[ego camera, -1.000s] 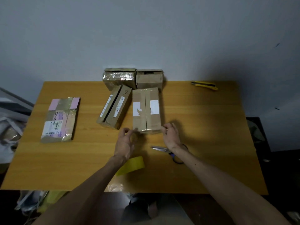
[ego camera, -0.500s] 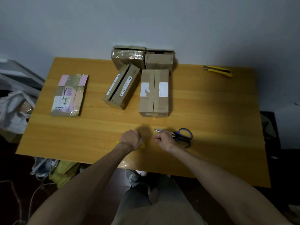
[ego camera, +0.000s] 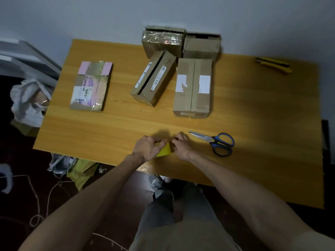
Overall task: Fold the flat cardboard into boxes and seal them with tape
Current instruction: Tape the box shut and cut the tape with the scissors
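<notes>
At the lower centre of the frame, our left hand (ego camera: 146, 149) and right hand (ego camera: 181, 146) meet over the near edge of the table (ego camera: 262, 124). The fingers (ego camera: 178, 138) of both are curled, pinching a small yellow strip (ego camera: 164, 151), which we take for tape being readied. The scissors (ego camera: 215, 143) lie just to the right, handy for cutting. The folded box (ego camera: 192, 87) waits at upper centre; whether its seam is taped we cannot tell. The flat cardboard (ego camera: 90, 86) lies at the upper left.
</notes>
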